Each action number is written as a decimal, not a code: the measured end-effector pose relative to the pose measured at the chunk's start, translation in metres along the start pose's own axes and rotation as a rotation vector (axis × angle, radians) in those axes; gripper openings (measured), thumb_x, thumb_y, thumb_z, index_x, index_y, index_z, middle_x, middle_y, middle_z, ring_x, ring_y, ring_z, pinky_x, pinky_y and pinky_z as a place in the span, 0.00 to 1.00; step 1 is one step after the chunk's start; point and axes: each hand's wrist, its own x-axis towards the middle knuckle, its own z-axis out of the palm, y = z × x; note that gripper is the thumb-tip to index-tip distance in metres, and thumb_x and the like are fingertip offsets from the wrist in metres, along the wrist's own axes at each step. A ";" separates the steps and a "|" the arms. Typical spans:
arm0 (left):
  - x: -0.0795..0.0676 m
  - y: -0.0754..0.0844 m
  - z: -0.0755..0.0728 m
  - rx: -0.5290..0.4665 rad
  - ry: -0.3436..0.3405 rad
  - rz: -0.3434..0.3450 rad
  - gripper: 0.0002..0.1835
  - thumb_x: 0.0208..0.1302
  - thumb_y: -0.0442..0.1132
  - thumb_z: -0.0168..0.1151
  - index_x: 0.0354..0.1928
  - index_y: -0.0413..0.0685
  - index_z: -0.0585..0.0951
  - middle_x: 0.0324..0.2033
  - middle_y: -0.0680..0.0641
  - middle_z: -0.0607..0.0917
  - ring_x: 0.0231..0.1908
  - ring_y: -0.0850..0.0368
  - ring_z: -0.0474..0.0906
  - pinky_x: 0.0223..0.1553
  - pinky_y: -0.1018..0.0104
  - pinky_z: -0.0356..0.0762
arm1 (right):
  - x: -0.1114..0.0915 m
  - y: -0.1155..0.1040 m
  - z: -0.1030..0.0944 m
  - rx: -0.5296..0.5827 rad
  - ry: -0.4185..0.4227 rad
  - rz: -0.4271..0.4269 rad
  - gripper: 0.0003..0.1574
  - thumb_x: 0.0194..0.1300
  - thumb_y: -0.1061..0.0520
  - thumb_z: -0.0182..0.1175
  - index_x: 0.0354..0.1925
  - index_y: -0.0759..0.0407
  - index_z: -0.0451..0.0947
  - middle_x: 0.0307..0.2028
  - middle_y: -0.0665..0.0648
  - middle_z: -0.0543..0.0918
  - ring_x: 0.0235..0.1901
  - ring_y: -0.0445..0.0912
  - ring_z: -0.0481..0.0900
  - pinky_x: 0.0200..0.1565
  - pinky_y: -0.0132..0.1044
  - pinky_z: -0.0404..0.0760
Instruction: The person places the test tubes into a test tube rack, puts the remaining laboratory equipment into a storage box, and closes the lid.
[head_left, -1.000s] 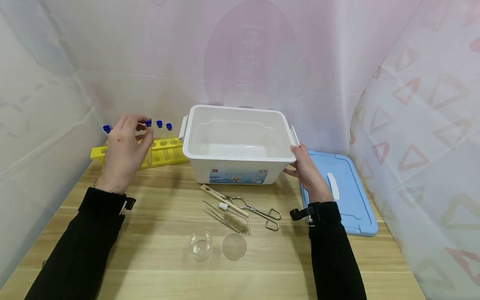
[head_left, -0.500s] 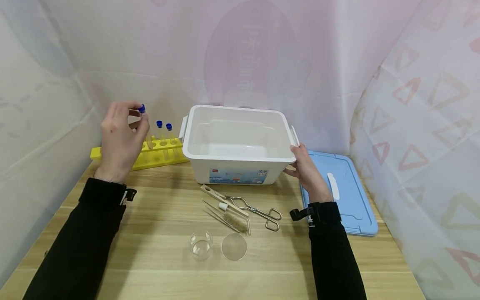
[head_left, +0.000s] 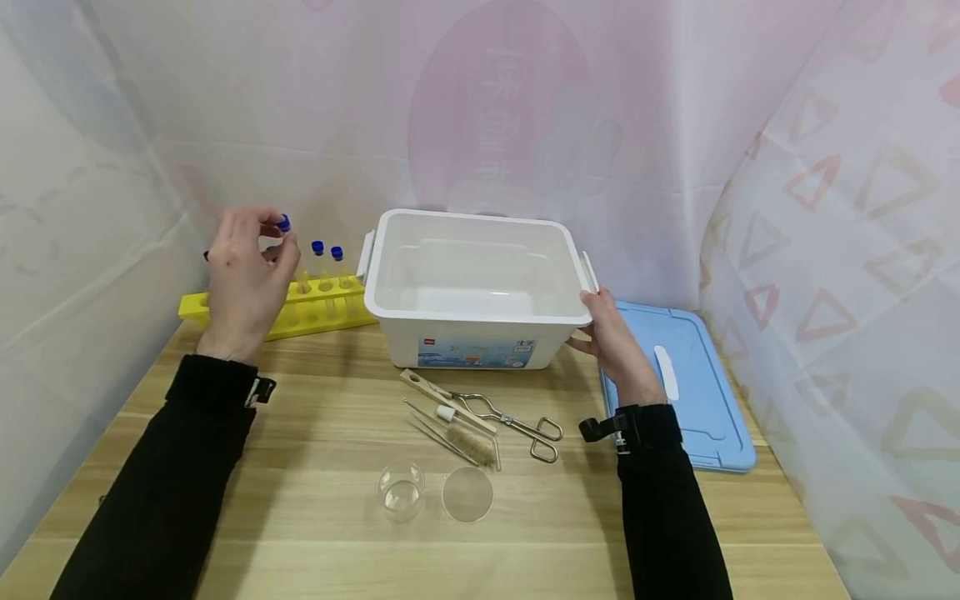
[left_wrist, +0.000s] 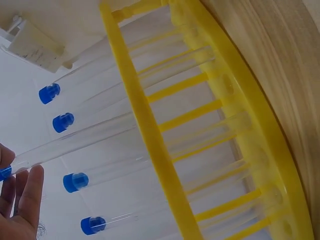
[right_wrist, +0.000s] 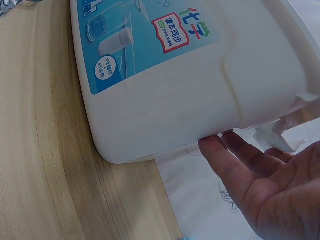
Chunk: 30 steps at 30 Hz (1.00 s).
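My left hand (head_left: 246,275) pinches a clear test tube (left_wrist: 75,142) near its blue stopper (head_left: 283,223). The tube is raised above its neighbours, and its lower part reaches the top bar of the yellow test tube rack (left_wrist: 150,120). Other blue-stoppered tubes (left_wrist: 76,182) stand in the rack on both sides; my hand covers some of them in the head view. At the right end of the white plastic box (head_left: 480,315), my right hand (head_left: 618,342) rests its fairly straight fingers (right_wrist: 220,155) against the wall, beside the handle (right_wrist: 277,137). The box is bare inside.
A blue lid (head_left: 705,392) lies to the right. In front of the box are crucible tongs (head_left: 517,423), a wooden test tube clamp (head_left: 431,387), a brush (head_left: 472,442) and tweezers (head_left: 435,433). Nearer are a glass beaker (head_left: 401,492) and a round clear disc (head_left: 468,494).
My left hand has lifted the test tube up and slightly left from its earlier height, then dipped a little over the last half second. The right hand and box have stayed put.
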 end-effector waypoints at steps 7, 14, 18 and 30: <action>-0.006 -0.008 0.005 0.016 -0.028 -0.064 0.16 0.77 0.43 0.56 0.59 0.43 0.75 0.55 0.41 0.74 0.55 0.48 0.74 0.54 0.56 0.84 | -0.001 0.001 -0.001 -0.002 -0.007 -0.002 0.43 0.80 0.36 0.47 0.82 0.43 0.43 0.73 0.66 0.63 0.63 0.57 0.77 0.58 0.55 0.82; -0.011 -0.013 0.008 0.029 -0.049 -0.063 0.17 0.78 0.44 0.53 0.60 0.43 0.75 0.54 0.40 0.75 0.54 0.48 0.74 0.53 0.56 0.84 | -0.002 -0.001 0.000 -0.006 -0.004 -0.002 0.44 0.79 0.35 0.48 0.82 0.42 0.43 0.71 0.62 0.67 0.63 0.56 0.77 0.57 0.54 0.82; -0.014 -0.017 0.010 0.035 -0.055 -0.057 0.17 0.78 0.43 0.53 0.60 0.42 0.75 0.54 0.40 0.75 0.54 0.47 0.75 0.53 0.55 0.84 | -0.002 -0.001 -0.001 -0.002 -0.006 -0.002 0.44 0.80 0.35 0.47 0.82 0.42 0.43 0.72 0.63 0.66 0.63 0.56 0.77 0.57 0.54 0.82; -0.018 -0.021 0.013 0.018 -0.038 -0.026 0.16 0.77 0.41 0.56 0.59 0.41 0.77 0.52 0.39 0.78 0.52 0.45 0.78 0.51 0.53 0.85 | -0.001 0.000 -0.001 -0.001 -0.010 -0.005 0.43 0.81 0.38 0.46 0.83 0.43 0.42 0.75 0.66 0.61 0.64 0.57 0.76 0.58 0.55 0.82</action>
